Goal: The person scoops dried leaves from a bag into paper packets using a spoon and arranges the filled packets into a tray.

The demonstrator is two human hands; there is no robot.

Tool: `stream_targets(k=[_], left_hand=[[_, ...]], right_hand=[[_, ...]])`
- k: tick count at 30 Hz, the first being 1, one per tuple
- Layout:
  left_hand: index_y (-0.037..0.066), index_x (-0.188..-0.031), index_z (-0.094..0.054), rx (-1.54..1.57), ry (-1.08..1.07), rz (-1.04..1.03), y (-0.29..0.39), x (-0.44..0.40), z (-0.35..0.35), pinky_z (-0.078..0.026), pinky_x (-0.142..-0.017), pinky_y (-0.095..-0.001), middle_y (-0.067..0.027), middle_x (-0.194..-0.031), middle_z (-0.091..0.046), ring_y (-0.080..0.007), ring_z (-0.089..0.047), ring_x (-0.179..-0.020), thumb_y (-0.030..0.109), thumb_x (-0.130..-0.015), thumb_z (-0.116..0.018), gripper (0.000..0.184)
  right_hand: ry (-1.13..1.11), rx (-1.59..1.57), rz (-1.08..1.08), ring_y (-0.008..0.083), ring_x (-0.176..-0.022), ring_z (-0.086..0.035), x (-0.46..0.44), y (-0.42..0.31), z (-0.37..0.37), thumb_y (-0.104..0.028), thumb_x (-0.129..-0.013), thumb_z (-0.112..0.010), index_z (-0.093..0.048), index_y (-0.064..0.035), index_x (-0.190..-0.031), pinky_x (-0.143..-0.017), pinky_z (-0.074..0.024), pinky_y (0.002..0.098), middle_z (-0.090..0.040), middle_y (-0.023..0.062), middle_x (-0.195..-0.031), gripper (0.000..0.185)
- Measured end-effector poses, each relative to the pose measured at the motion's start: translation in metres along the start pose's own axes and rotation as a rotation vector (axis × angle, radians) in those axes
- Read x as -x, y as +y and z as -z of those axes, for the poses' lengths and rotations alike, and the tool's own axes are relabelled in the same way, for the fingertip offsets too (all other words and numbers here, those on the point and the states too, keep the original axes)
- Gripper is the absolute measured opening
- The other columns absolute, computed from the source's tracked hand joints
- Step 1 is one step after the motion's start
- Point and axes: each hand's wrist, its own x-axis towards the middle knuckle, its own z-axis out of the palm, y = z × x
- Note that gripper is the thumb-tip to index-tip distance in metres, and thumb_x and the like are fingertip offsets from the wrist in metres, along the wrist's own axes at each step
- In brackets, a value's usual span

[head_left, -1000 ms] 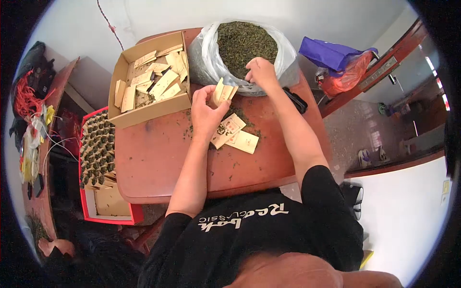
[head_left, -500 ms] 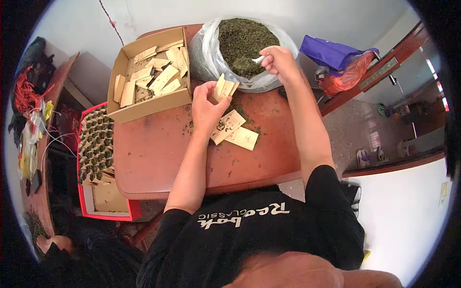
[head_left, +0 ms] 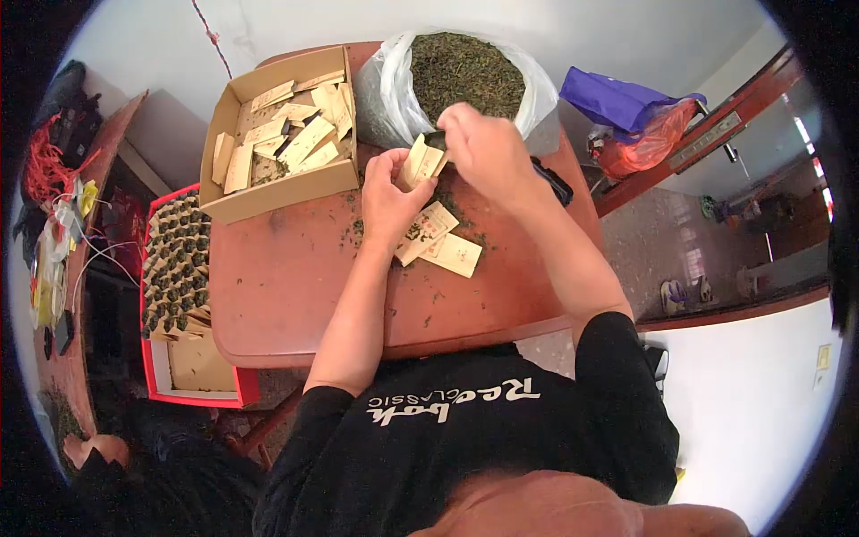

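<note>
My left hand (head_left: 392, 199) is closed round several tan paper packets (head_left: 420, 165) above the red-brown table. Right beside their open tops is my right hand (head_left: 488, 150), its fingers pinched on a small scoop (head_left: 435, 140) that is mostly hidden and looks dark with leaves. Behind my hands stands a clear plastic bag (head_left: 383, 93) full of dried green leaves (head_left: 467, 73). Two tan packets (head_left: 454, 254) lie on the table below my left hand, with leaf bits on and around them. To the left, a cardboard box (head_left: 284, 193) holds several flat packets.
A red box (head_left: 204, 399) with rows of leaf-filled packets stands low beside the table (head_left: 295, 309). Purple (head_left: 617, 100) and red bags hang at the right. A dark object (head_left: 553, 182) lies by the table's right edge. Another person's hand (head_left: 97, 449) shows at lower left.
My right hand has moved from over the leaf bag down and left to the packets, with the scoop in it. My left hand has stayed nearly in place, still holding the packets.
</note>
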Motion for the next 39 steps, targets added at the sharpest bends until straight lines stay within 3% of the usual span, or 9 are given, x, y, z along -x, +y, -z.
stream_targets(k=[3,6,7,10,15,18,25,32,39], left_hand=[[0.005,-0.109,-0.06,0.012,0.003,0.006,0.005,0.0,0.0,-0.05,-0.084,-0.0341,-0.0083,-0.104,-0.056,-0.022,-0.059,-0.094,0.013,-0.07,-0.081,0.045],[0.005,-0.109,-0.06,-0.02,0.003,0.002,0.004,0.001,0.001,-0.049,-0.085,-0.0344,-0.0084,-0.105,-0.056,-0.0225,-0.059,-0.094,0.013,-0.071,-0.081,0.044],[0.005,-0.109,-0.06,-0.016,0.004,0.002,0.003,0.001,0.001,-0.049,-0.085,-0.0344,-0.0085,-0.105,-0.056,-0.0227,-0.059,-0.094,0.013,-0.071,-0.08,0.044],[0.004,-0.108,-0.06,-0.009,0.019,-0.019,0.001,0.0,0.0,-0.049,-0.086,-0.0344,-0.0089,-0.104,-0.055,-0.0232,-0.058,-0.095,0.013,-0.071,-0.08,0.043],[0.004,-0.109,-0.06,0.03,0.033,-0.04,-0.002,-0.001,-0.002,-0.048,-0.086,-0.0341,-0.0091,-0.104,-0.055,-0.0227,-0.058,-0.095,0.012,-0.072,-0.079,0.042],[0.003,-0.109,-0.06,0.035,0.022,-0.027,-0.004,-0.001,-0.002,-0.048,-0.086,-0.034,-0.009,-0.103,-0.055,-0.0222,-0.057,-0.095,0.013,-0.072,-0.079,0.042],[0.001,-0.111,-0.06,-0.028,0.009,-0.031,-0.006,-0.001,-0.003,-0.048,-0.089,-0.0321,-0.008,-0.109,-0.056,-0.0183,-0.058,-0.096,0.011,-0.075,-0.079,0.042],[0.003,-0.11,-0.059,0.006,0.034,-0.03,-0.01,-0.003,-0.003,-0.047,-0.088,-0.0354,-0.0097,-0.105,-0.055,-0.0232,-0.056,-0.096,0.014,-0.072,-0.078,0.044],[0.003,-0.111,-0.059,-0.002,0.037,-0.018,-0.008,-0.004,-0.004,-0.047,-0.088,-0.0352,-0.0101,-0.106,-0.055,-0.0235,-0.056,-0.097,0.015,-0.072,-0.078,0.045]], right_hand=[[0.083,0.13,0.145,0.0339,-0.061,-0.063,0.006,-0.009,0.003,-0.012,-0.087,-0.055,-0.059,-0.006,-0.088,-0.06,-0.0519,0.0443,-0.059,0.0131,-0.064,0.007],[0.12,0.083,0.092,0.0265,-0.067,-0.067,0.003,-0.005,0.018,-0.018,-0.096,-0.051,-0.064,-0.0046,-0.099,-0.063,-0.0517,0.0367,-0.066,0.0114,-0.073,0.019],[0.121,0.0,-0.075,0.0238,-0.065,-0.066,0.0,0.005,0.018,-0.021,-0.098,-0.05,-0.065,-0.0051,-0.099,-0.063,-0.0512,0.0356,-0.066,0.0103,-0.071,0.022],[0.158,-0.053,-0.205,0.0214,-0.064,-0.066,-0.014,0.025,0.026,-0.023,-0.099,-0.048,-0.065,-0.0056,-0.101,-0.062,-0.0509,0.0343,-0.066,0.0088,-0.069,0.024],[0.093,0.16,-0.322,0.0301,-0.072,-0.069,-0.027,0.099,-0.022,-0.023,-0.096,-0.044,-0.065,-0.0062,-0.1,-0.071,-0.0524,0.0416,-0.069,0.0111,-0.072,0.027],[-0.065,-0.01,-0.403,0.0387,-0.081,-0.066,-0.022,0.106,-0.048,-0.023,-0.095,-0.044,-0.066,-0.005,-0.097,-0.08,-0.0502,0.0478,-0.069,0.0164,-0.077,0.028],[-0.059,-0.451,-0.703,0.0164,-0.06,-0.065,-0.018,0.106,-0.047,-0.022,-0.089,-0.047,-0.065,-0.0015,-0.093,-0.058,-0.0507,0.0316,-0.07,0.0088,-0.069,0.028],[0.036,-0.684,-0.829,0.012,-0.055,-0.058,-0.024,0.116,-0.03,-0.02,-0.088,-0.048,-0.066,-0.003,-0.093,-0.05,-0.045,0.0265,-0.068,0.0072,-0.069,0.025],[-0.002,-0.883,-0.771,0.0097,-0.055,-0.053,-0.024,0.093,0.011,-0.019,-0.089,-0.049,-0.066,-0.0042,-0.094,-0.048,-0.0415,0.0228,-0.064,0.0046,-0.068,0.023]])
